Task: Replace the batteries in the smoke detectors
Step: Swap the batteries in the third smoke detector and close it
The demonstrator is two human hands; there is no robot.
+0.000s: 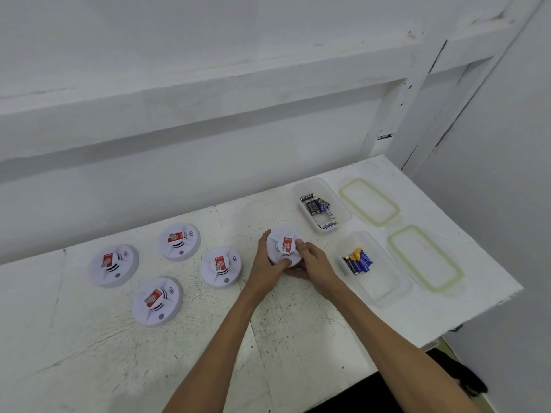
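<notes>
Near rim of held smoke detector (pixel 281 238) behind fingers (pixel 280 264); battery labels (pixel 316 205) illegibly small.

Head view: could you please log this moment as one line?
left hand, right hand: grip detector | four others: on table | batteries: two open tubs

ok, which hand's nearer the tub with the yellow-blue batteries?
Right. The right hand grips the smoke detector on the side facing the tub, just left of it; the left hand grips the detector's opposite side, farther from the tub.

A scuffed white table (pixel 298 338) carries four smoke detectors (pixel 113 265), two clear open tubs (pixel 384 284) and two green-rimmed lids (pixel 425 257).
</notes>
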